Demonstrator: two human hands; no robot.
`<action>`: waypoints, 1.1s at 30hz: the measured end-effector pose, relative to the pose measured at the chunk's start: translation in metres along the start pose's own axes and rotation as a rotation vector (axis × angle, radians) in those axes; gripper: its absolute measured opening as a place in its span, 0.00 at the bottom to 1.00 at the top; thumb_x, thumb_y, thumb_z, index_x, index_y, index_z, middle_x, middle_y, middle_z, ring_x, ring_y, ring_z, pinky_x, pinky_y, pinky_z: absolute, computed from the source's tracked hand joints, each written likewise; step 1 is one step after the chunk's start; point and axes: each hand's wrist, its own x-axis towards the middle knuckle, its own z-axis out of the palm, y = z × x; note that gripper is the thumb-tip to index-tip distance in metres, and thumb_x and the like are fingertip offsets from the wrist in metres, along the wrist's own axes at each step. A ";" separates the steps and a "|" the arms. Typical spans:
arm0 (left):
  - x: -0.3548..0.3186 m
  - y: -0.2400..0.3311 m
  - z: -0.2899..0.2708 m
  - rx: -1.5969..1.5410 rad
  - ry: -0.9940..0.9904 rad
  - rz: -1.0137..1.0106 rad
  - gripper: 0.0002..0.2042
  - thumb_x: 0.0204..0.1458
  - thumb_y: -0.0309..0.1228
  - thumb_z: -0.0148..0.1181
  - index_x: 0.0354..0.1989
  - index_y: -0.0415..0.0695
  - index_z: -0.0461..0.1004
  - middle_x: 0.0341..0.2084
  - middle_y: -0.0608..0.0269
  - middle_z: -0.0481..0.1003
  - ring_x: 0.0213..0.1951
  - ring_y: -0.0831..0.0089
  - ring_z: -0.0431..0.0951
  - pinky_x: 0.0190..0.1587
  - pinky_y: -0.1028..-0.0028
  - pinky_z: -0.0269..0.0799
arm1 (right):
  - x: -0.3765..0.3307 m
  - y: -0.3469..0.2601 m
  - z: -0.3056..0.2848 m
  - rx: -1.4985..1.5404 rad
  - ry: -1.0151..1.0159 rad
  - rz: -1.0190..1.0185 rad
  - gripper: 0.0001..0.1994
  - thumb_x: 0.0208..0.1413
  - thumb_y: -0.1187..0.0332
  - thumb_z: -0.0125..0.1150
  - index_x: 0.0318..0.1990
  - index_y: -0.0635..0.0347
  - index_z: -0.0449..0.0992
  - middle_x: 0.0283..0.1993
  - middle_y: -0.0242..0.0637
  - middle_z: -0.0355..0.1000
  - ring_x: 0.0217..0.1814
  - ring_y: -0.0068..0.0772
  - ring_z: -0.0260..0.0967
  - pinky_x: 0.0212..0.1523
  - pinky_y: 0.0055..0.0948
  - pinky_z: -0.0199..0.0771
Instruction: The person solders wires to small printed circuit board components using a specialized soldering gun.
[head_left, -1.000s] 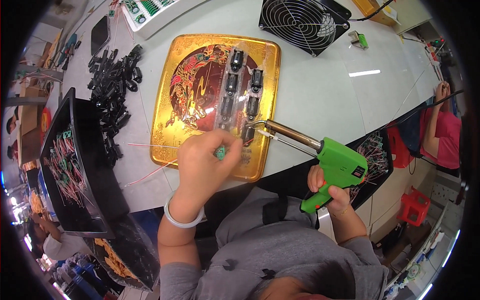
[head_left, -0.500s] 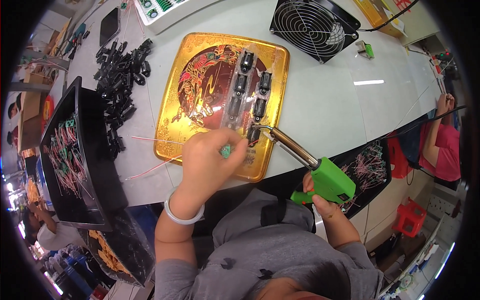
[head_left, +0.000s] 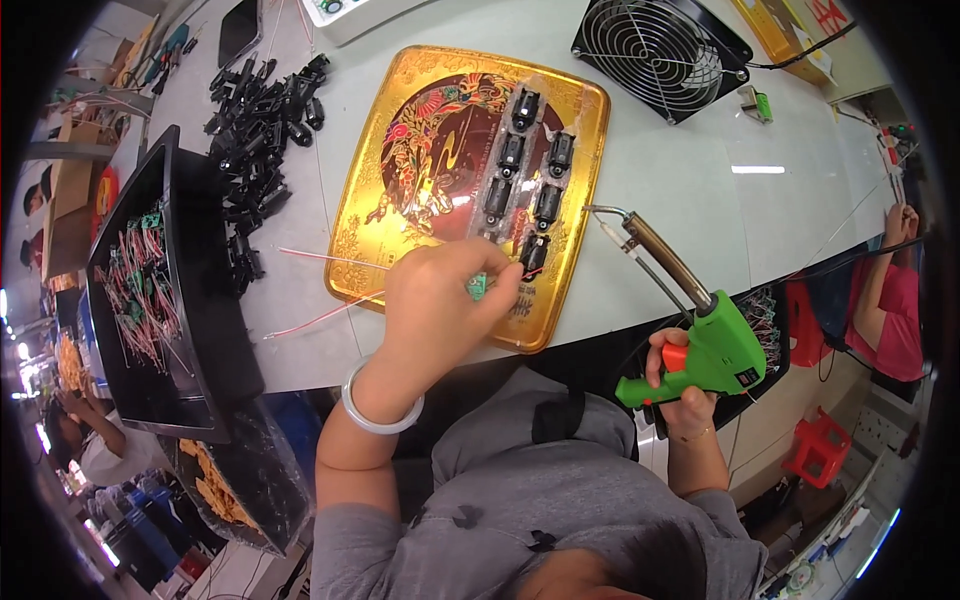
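My left hand (head_left: pixel 432 300) bends over the lower part of a gold patterned tin lid (head_left: pixel 352 235), fingers pinching a small green circuit board (head_left: pixel 478 287). Red and white wires (head_left: pixel 330 257) trail from it to the left. Just beyond the fingertips is a black plastic housing (head_left: pixel 535 253), the lowest in a right-hand row; more stand in two rows on clear tape strips. My right hand (head_left: pixel 684 392) grips a green soldering gun (head_left: pixel 728 345), a finger at its red trigger. Its bent tip (head_left: pixel 598 208) is by the lid's right edge, apart from the housings.
At left, a black bin (head_left: pixel 195 300) holds wired circuit boards, with a pile of black housings (head_left: pixel 262 130) beyond it. A black fan (head_left: pixel 655 55) stands at the far right. Another person's arm (head_left: pixel 880 270) shows at the right. A red stool (head_left: pixel 818 447) is below.
The soldering gun has drawn back right from the lowest right housing, and its red trigger now shows. My left hand keeps its pinch near that housing. The whole view has shifted slightly.
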 end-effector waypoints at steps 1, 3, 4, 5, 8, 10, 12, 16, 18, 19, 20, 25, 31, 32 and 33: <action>0.000 0.000 0.001 -0.022 0.001 0.000 0.05 0.39 0.30 0.61 0.17 0.45 0.73 0.12 0.60 0.70 0.16 0.64 0.71 0.20 0.69 0.64 | -0.002 -0.001 0.000 0.010 0.005 0.013 0.33 0.40 0.51 0.63 0.50 0.67 0.65 0.47 0.46 0.64 0.34 0.27 0.63 0.26 0.19 0.64; 0.000 -0.001 0.000 -0.015 0.007 0.004 0.05 0.39 0.30 0.62 0.17 0.45 0.73 0.11 0.61 0.70 0.16 0.64 0.71 0.20 0.69 0.64 | -0.006 -0.003 0.002 0.071 -0.005 0.053 0.36 0.40 0.46 0.61 0.50 0.68 0.64 0.47 0.49 0.64 0.34 0.28 0.64 0.26 0.20 0.65; 0.000 0.000 0.000 -0.007 0.015 0.012 0.05 0.39 0.30 0.62 0.17 0.45 0.73 0.11 0.61 0.70 0.15 0.64 0.71 0.20 0.69 0.64 | -0.007 -0.005 0.003 0.132 -0.018 0.090 0.38 0.40 0.42 0.59 0.50 0.68 0.64 0.47 0.51 0.64 0.33 0.30 0.65 0.25 0.21 0.65; -0.001 0.000 0.000 -0.010 0.014 0.010 0.05 0.39 0.30 0.62 0.17 0.45 0.73 0.11 0.61 0.70 0.15 0.64 0.71 0.20 0.69 0.64 | -0.009 -0.004 0.002 0.130 -0.016 0.092 0.38 0.40 0.42 0.59 0.50 0.68 0.64 0.47 0.51 0.64 0.33 0.30 0.65 0.25 0.21 0.65; -0.001 -0.001 0.001 -0.010 0.019 -0.004 0.05 0.38 0.30 0.62 0.17 0.45 0.72 0.11 0.61 0.70 0.15 0.63 0.71 0.20 0.69 0.64 | -0.008 -0.001 0.004 0.180 0.000 0.086 0.41 0.42 0.35 0.51 0.49 0.69 0.63 0.44 0.50 0.65 0.32 0.29 0.64 0.24 0.20 0.64; -0.001 -0.003 0.002 0.010 0.021 0.003 0.05 0.38 0.31 0.62 0.17 0.46 0.73 0.10 0.60 0.69 0.15 0.63 0.71 0.20 0.69 0.64 | -0.005 -0.004 0.014 0.121 0.072 0.067 0.37 0.45 0.33 0.44 0.42 0.66 0.65 0.35 0.41 0.62 0.25 0.23 0.60 0.19 0.17 0.60; -0.001 -0.003 0.002 0.008 0.022 -0.006 0.05 0.38 0.31 0.61 0.17 0.46 0.73 0.10 0.60 0.69 0.15 0.63 0.71 0.20 0.69 0.64 | -0.004 -0.004 0.017 0.099 0.075 0.051 0.37 0.45 0.32 0.44 0.40 0.65 0.65 0.33 0.40 0.61 0.25 0.22 0.59 0.18 0.16 0.59; -0.001 -0.002 0.000 0.030 0.013 -0.006 0.05 0.38 0.33 0.61 0.17 0.47 0.73 0.10 0.60 0.69 0.16 0.62 0.72 0.20 0.68 0.65 | -0.003 -0.001 0.022 -0.008 0.109 -0.038 0.37 0.45 0.31 0.42 0.37 0.64 0.64 0.32 0.39 0.61 0.24 0.22 0.57 0.18 0.16 0.58; 0.000 -0.003 0.000 0.022 0.017 -0.007 0.05 0.38 0.33 0.61 0.17 0.47 0.73 0.10 0.60 0.69 0.16 0.62 0.72 0.20 0.67 0.65 | -0.003 0.001 0.023 -0.032 0.104 -0.047 0.37 0.44 0.31 0.42 0.37 0.64 0.64 0.32 0.39 0.61 0.24 0.22 0.57 0.18 0.15 0.58; 0.000 -0.003 0.000 0.017 0.016 -0.001 0.06 0.39 0.33 0.61 0.17 0.47 0.73 0.10 0.60 0.69 0.16 0.62 0.71 0.20 0.67 0.65 | -0.003 0.002 0.024 -0.052 0.104 -0.061 0.37 0.44 0.31 0.42 0.37 0.64 0.64 0.32 0.39 0.61 0.24 0.22 0.57 0.18 0.15 0.58; -0.001 -0.003 0.000 0.015 0.019 -0.006 0.06 0.39 0.33 0.61 0.17 0.47 0.73 0.10 0.60 0.69 0.16 0.62 0.71 0.20 0.67 0.65 | -0.003 0.003 0.024 -0.055 0.101 -0.057 0.37 0.44 0.31 0.42 0.37 0.64 0.64 0.32 0.39 0.61 0.24 0.22 0.57 0.18 0.15 0.58; -0.001 -0.004 0.001 0.026 0.029 0.015 0.05 0.38 0.33 0.60 0.17 0.47 0.73 0.10 0.60 0.69 0.15 0.62 0.71 0.19 0.67 0.64 | 0.001 0.006 0.023 -0.103 0.102 -0.085 0.37 0.44 0.31 0.43 0.38 0.64 0.64 0.32 0.40 0.61 0.25 0.22 0.57 0.19 0.15 0.58; -0.002 -0.005 0.002 0.002 0.041 0.031 0.06 0.38 0.32 0.60 0.16 0.47 0.73 0.10 0.60 0.69 0.15 0.62 0.71 0.19 0.68 0.64 | 0.001 0.008 0.023 -0.126 0.057 -0.091 0.37 0.44 0.32 0.44 0.39 0.64 0.64 0.32 0.40 0.61 0.25 0.22 0.58 0.20 0.15 0.59; -0.002 -0.005 0.002 0.003 0.039 0.030 0.06 0.38 0.32 0.60 0.16 0.47 0.73 0.10 0.60 0.69 0.15 0.62 0.71 0.19 0.68 0.64 | 0.002 0.008 0.025 -0.125 0.058 -0.089 0.37 0.44 0.32 0.44 0.39 0.64 0.64 0.32 0.40 0.61 0.25 0.22 0.58 0.20 0.15 0.59; -0.002 -0.004 0.002 0.004 0.037 0.025 0.06 0.38 0.32 0.60 0.16 0.47 0.73 0.10 0.60 0.69 0.15 0.62 0.71 0.19 0.68 0.64 | 0.002 0.009 0.025 -0.129 0.062 -0.088 0.37 0.44 0.32 0.44 0.39 0.64 0.64 0.32 0.40 0.61 0.25 0.23 0.58 0.21 0.16 0.59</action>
